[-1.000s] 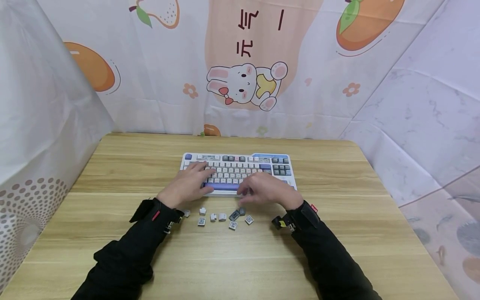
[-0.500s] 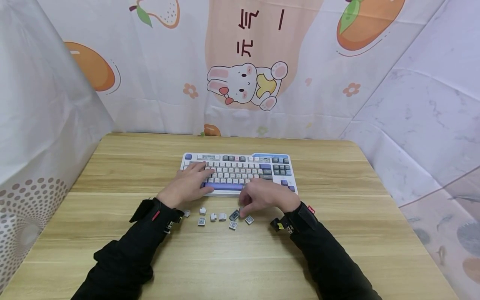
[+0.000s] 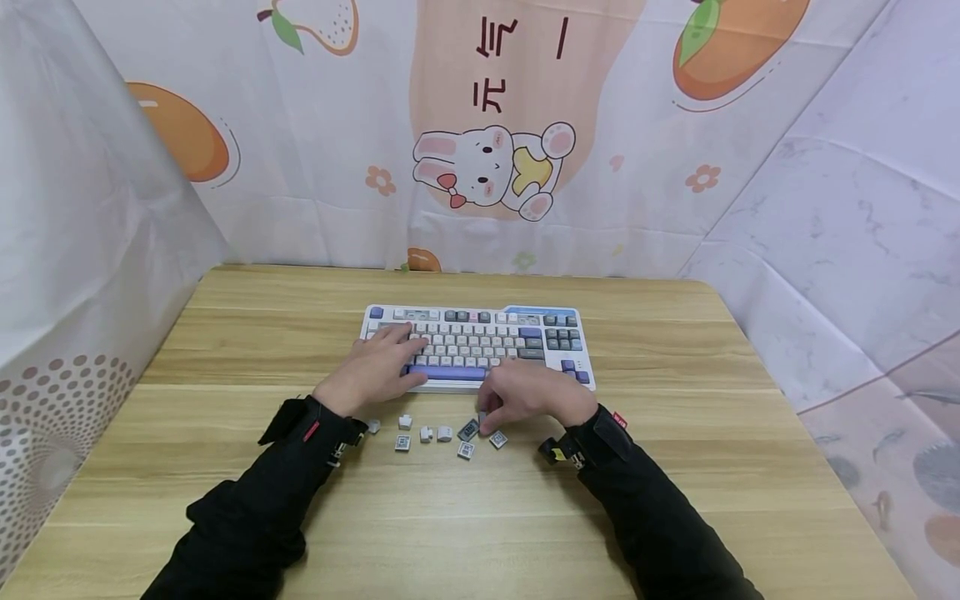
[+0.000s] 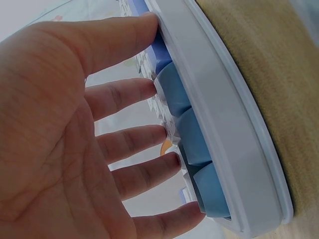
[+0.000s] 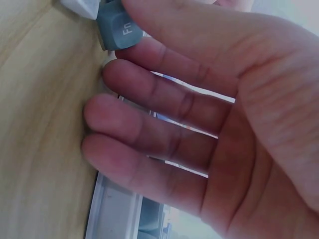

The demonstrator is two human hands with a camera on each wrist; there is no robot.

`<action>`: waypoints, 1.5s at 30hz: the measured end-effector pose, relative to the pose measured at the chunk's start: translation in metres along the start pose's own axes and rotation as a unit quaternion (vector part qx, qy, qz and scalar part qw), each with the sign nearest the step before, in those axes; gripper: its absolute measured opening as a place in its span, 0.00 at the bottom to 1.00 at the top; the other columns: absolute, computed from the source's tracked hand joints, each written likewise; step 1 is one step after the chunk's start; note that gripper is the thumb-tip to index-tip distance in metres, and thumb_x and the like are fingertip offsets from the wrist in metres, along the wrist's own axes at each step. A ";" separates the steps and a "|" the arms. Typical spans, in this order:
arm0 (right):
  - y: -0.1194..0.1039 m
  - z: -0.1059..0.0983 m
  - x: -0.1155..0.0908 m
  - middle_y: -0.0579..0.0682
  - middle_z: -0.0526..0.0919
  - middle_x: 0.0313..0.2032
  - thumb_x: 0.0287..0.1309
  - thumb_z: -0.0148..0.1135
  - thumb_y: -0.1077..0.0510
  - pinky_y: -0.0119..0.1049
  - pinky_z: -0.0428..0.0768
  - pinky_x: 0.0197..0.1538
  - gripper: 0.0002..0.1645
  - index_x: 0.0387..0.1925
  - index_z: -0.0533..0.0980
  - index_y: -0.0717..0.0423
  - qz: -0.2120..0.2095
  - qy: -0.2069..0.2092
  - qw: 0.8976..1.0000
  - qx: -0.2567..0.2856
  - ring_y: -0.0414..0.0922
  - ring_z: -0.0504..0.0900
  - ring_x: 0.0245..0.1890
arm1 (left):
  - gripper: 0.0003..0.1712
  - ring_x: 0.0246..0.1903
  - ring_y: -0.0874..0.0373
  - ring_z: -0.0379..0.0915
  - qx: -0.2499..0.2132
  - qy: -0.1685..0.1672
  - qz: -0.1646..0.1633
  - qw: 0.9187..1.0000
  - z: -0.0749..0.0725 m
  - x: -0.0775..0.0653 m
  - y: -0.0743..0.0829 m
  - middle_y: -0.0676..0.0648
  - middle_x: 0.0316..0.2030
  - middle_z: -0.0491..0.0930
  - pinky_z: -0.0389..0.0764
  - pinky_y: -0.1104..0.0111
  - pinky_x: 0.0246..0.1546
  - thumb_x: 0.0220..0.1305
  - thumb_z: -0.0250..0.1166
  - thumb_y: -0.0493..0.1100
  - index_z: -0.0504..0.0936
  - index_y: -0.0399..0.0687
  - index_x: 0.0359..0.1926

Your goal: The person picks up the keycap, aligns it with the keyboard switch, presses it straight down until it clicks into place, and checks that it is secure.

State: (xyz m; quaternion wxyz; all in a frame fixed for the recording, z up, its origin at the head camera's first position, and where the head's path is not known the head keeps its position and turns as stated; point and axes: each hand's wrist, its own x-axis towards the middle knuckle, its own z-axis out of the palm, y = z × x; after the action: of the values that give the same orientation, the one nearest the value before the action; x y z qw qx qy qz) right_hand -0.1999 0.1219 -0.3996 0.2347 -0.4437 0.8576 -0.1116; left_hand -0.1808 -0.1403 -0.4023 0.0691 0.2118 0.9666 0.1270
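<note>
A white keyboard (image 3: 457,340) with white, grey and purple keys lies on the table. My left hand (image 3: 372,368) rests on its left part, fingers spread over the keys. In the left wrist view the thumb touches the purple space bar (image 4: 160,52), and the fingertips meet the keys beside blue-grey keycaps (image 4: 194,134). Just in front of the keyboard, my right hand (image 3: 528,390) pinches a grey keycap marked Fn (image 5: 119,27) between thumb and index finger. The other fingers reach down to the wood. A dark grey keycap (image 3: 468,430) lies close to the pinched one.
Several loose keycaps lie in front of the keyboard, among them a white keycap (image 3: 445,434), an overturned keycap (image 3: 402,443) and another overturned keycap (image 3: 498,439). The wooden table (image 3: 420,525) reaches back to a printed curtain (image 3: 300,208).
My right hand has come off the keyboard's front edge down to the loose keycaps and taken hold of the grey one. The left hand stays in place.
</note>
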 end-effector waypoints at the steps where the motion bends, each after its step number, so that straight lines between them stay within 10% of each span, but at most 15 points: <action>1: 0.000 0.000 0.000 0.31 0.82 0.25 0.57 0.75 0.43 0.29 0.78 0.33 0.10 0.32 0.87 0.43 0.001 -0.001 1.000 -0.001 0.30 0.79 0.25 | 0.34 0.73 0.37 0.54 0.001 0.000 0.000 1.000 0.000 0.000 0.000 0.34 0.74 0.60 0.63 0.34 0.63 0.71 0.63 0.55 0.71 0.46 0.72; 45: -0.002 0.002 0.001 0.32 0.80 0.25 0.61 0.73 0.48 0.31 0.76 0.34 0.06 0.30 0.84 0.42 -0.007 0.001 1.000 -0.003 0.33 0.76 0.26 | 0.34 0.73 0.36 0.53 0.000 -0.001 0.006 1.000 -0.001 -0.002 0.000 0.34 0.74 0.59 0.63 0.33 0.63 0.72 0.63 0.55 0.70 0.45 0.73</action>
State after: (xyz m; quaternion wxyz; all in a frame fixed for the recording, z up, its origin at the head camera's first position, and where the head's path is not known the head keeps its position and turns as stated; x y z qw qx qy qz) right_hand -0.1980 0.1198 -0.4014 0.2319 -0.4506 0.8550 -0.1108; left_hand -0.1790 -0.1414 -0.4015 0.0694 0.2176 0.9652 0.1275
